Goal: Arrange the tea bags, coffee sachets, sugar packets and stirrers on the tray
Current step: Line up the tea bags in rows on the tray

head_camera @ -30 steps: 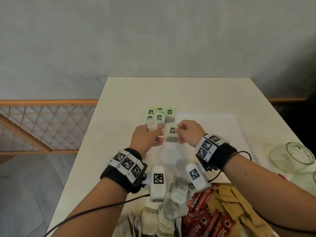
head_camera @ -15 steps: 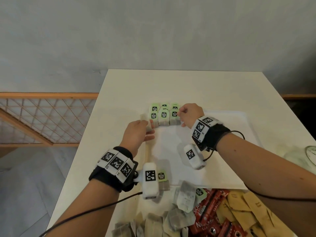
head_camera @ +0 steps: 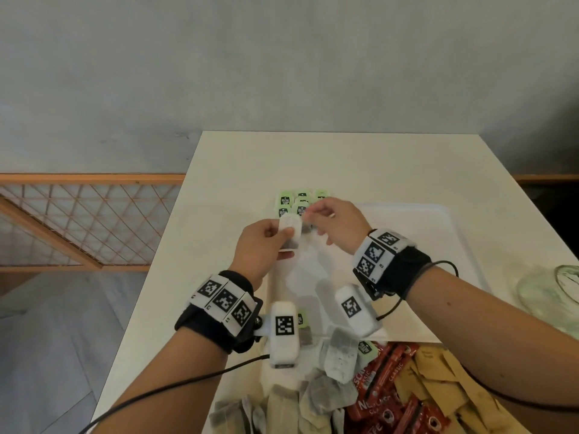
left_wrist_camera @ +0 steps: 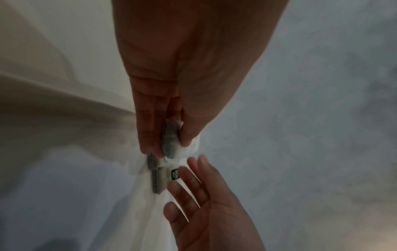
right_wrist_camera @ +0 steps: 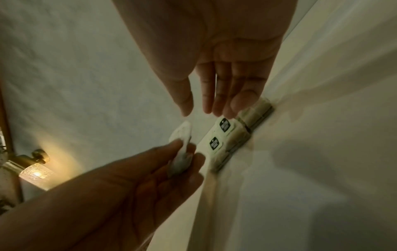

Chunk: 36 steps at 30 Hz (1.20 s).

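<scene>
Fingers and thumb of the left hand (head_camera: pixel 261 242) pinch one tea bag (head_camera: pixel 290 228) by its lower part, so its pale upper end stands up and leans toward the far side; in the left wrist view the bag (left_wrist_camera: pixel 171 141) sits flat between thumb and fingertips. Just beyond and to the right, the right hand (head_camera: pixel 336 227) hovers with fingers straight and slightly spread, holding nothing, its fingertips (right_wrist_camera: pixel 233 108) touching or nearly touching the nearest green tag of the laid-out tea bags (right_wrist_camera: pixel 224 134). Those bags lie in rows (head_camera: pixel 297 203) at the far left corner of the tray (head_camera: pixel 438 245), long axes running away from the person, tags toward the far end. The held bag is just short of that block and slightly left of it, so the coming move looks like a short push forward, with the bag turned to match the rows. The left hand carries it, while the right is nearer the rows and placed to steady them. Nearest the person, loose tea bags (head_camera: pixel 316 399), red coffee sachets (head_camera: pixel 382 389) and brown sugar packets (head_camera: pixel 438 383) wait unsorted.
</scene>
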{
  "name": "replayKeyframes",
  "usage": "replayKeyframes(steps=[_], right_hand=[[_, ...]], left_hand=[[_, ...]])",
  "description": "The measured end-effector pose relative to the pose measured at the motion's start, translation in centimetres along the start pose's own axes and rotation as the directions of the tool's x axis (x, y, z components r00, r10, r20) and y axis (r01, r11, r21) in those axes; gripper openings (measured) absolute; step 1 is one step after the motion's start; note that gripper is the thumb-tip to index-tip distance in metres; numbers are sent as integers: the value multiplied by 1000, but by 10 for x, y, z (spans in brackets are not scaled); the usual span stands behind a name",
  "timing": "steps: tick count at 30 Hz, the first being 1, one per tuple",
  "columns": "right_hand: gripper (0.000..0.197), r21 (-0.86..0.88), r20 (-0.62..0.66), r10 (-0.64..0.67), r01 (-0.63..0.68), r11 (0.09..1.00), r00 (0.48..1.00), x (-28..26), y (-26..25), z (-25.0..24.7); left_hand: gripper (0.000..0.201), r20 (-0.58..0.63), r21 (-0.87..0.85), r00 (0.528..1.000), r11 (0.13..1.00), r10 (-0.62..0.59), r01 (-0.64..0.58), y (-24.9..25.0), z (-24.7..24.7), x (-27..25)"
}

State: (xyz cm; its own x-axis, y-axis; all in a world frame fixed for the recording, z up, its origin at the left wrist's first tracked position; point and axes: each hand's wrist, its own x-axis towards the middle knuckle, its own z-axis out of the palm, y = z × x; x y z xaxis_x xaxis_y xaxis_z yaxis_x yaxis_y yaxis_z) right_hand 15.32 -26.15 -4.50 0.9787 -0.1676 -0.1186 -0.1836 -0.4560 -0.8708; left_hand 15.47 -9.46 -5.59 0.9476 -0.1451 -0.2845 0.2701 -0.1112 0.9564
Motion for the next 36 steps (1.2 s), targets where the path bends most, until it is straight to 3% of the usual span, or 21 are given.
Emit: replayKeyframes(steps=[3,7,9,12,17,21,24,28,31,36], right_hand=[[13,14,72,-18,17,1000,997,-12,1,5],[18,-7,43,3,-3,1000,999,-22,7,2],[18,0,18,16,-16,1000,1000,-27,9,0],[20,11,24,7,-7,1000,1000,-30,9,-1],[20,101,61,-12,5,995,998,-32,9,-5],[21,122,6,33,-33,992,999,-28,19,-8],[13,97,85,54,-62,993,995,-21,25,-10],[7,14,84,91,-93,996,992,-5,32,-17],[12,-41,14,142,-142,989,990,11,37,-24],[12,-43,-39,154,-156,987,987,27,37,-24]], left_hand=[[15,32,31,999,999,25,-26,0,6,-6],[20,-96,366,970,914,223,-174,-7,11,-10],[26,-62,438,964,875,258,-207,-6,14,-14],[34,44,469,979,861,201,-198,-4,22,-21],[10,44,495,968,836,248,-237,-4,26,-14],[15,5,396,980,899,200,-186,-6,24,-6],[12,60,383,981,903,186,-195,-2,24,-1],[9,99,583,960,767,260,-268,7,12,17],[20,91,661,959,704,268,-259,15,-1,36],[36,161,817,979,540,125,-203,26,-6,58]])
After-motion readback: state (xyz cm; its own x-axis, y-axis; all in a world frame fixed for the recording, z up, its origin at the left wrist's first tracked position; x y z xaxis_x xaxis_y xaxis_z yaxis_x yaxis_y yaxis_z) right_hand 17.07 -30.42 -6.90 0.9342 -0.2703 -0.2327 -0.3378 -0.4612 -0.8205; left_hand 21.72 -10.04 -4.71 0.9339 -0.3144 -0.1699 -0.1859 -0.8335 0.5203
